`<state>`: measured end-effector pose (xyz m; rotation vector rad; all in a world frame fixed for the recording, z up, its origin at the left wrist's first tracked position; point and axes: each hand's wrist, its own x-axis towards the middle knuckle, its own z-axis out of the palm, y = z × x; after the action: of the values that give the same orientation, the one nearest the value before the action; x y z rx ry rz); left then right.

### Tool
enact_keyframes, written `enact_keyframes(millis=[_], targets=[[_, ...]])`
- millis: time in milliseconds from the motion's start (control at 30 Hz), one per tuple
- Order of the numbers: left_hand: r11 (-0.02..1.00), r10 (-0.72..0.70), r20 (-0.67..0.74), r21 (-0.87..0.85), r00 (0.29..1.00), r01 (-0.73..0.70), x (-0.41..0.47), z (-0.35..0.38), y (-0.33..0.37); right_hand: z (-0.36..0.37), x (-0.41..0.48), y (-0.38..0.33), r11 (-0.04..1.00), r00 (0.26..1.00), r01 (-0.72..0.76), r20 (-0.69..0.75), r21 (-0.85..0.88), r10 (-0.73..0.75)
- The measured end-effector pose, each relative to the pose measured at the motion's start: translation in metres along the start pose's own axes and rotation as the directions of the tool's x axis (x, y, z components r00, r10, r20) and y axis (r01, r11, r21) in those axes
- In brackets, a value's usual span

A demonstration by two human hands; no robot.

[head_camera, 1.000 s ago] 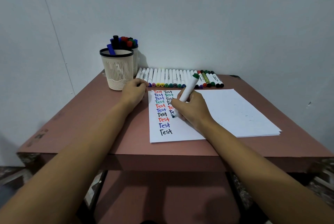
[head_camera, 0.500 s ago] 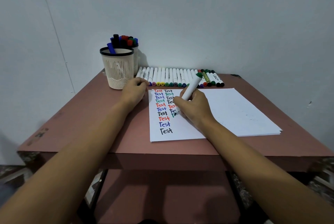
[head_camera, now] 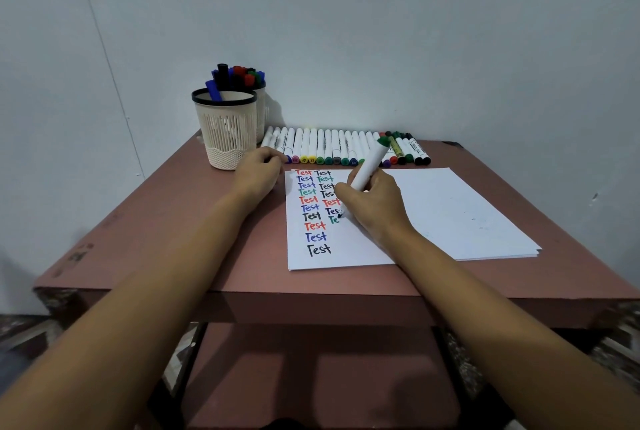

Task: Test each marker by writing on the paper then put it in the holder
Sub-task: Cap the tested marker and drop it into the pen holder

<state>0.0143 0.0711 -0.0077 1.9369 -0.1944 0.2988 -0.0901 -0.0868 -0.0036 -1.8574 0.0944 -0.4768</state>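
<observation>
My right hand (head_camera: 374,202) grips a white marker with a green end (head_camera: 367,169), tip down on the white paper (head_camera: 450,207). The tip sits at a green "Te" low in the second column of coloured "Test" words. My left hand (head_camera: 258,171) rests by the paper's top left corner with its fingers curled in; nothing shows inside it. The cream mesh holder (head_camera: 225,131) with a black rim stands just behind that hand, one blue marker leaning in it. A row of white markers (head_camera: 325,149) lies along the back of the table.
A second holder (head_camera: 260,110), full of several dark-capped markers, stands behind the first against the wall. The reddish-brown table (head_camera: 173,221) has bare surface on its left side and front edge. The paper is a small stack reaching toward the right edge.
The marker tip has moved slightly right along the line, and a green "Te" now shows where only the start of a letter was. My left hand has stayed put.
</observation>
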Motion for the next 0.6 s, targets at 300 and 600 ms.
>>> enact_keyframes(millis=[300, 600], targets=[[1.000, 0.005, 0.001, 0.009, 1.000, -0.005, 0.0004, 0.0005, -0.0006, -0.0009, 0.0000, -0.0014, 0.998, 0.999, -0.040, 0.035, 0.043, 0.038], [1.000, -0.005, -0.001, 0.011, 1.000, 0.005, 0.0005, 0.0002, -0.0010, -0.0017, -0.0018, -0.0039, 0.999, 0.997, -0.026, -0.074, -0.033, 0.024]])
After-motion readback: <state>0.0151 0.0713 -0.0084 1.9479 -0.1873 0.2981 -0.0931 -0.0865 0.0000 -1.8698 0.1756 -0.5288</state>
